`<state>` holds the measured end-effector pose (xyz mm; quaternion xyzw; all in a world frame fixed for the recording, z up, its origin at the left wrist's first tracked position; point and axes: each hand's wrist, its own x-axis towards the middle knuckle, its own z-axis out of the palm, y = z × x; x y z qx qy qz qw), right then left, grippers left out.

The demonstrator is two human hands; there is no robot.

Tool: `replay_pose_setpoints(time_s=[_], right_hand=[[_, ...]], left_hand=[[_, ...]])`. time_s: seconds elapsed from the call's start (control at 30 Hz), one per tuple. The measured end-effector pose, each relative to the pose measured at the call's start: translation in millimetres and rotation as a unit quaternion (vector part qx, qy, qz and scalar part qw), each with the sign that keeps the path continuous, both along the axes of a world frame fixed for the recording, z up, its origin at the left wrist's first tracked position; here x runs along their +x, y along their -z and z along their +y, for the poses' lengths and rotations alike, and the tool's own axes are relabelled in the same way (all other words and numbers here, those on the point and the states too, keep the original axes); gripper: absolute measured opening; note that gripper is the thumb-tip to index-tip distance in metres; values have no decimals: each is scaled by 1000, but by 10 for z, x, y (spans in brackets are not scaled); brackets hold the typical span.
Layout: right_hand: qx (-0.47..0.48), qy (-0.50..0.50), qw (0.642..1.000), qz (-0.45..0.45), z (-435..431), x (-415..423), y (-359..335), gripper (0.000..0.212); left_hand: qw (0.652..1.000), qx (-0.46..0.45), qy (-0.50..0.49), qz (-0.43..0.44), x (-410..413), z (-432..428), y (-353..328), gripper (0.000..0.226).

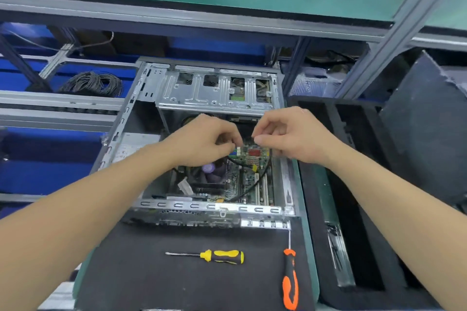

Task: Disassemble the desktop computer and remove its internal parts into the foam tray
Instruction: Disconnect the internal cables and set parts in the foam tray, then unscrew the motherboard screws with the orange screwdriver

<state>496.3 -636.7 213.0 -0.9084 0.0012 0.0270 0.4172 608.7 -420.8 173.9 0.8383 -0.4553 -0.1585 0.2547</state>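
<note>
The left hand point(202, 141) is pinching a white connector point(238, 150) on the motherboard point(249, 171), probably to unplug it; the right hand point(290, 136) is curling alongside, and I cannot tell whether it is grasping anything.

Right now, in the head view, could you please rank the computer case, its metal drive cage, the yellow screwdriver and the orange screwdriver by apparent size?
1. computer case
2. metal drive cage
3. orange screwdriver and yellow screwdriver: alike in length; orange lies nearer the camera, so unranked.
</note>
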Motion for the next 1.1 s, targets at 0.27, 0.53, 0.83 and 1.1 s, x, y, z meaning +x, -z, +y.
replay_pose_setpoints(time_s=[0.27, 0.53, 0.83, 1.1], right_hand=[[89, 45, 995, 8, -245, -573, 182, 5], [100, 50, 994, -6, -291, -1384, 432, 14], [-247, -268, 931, 29, -83, -2068, 1106, 41], [-306, -289, 907, -3, 101, -2069, 1370, 28]], left_hand=[[957, -133, -131, 220, -1121, -410, -314, 11], [867, -138, -223, 424, -2138, -474, -169, 35], [874, 38, -332, 354, -2698, -376, 675, 22], [851, -49, -362, 378, -2805, -329, 870, 34]])
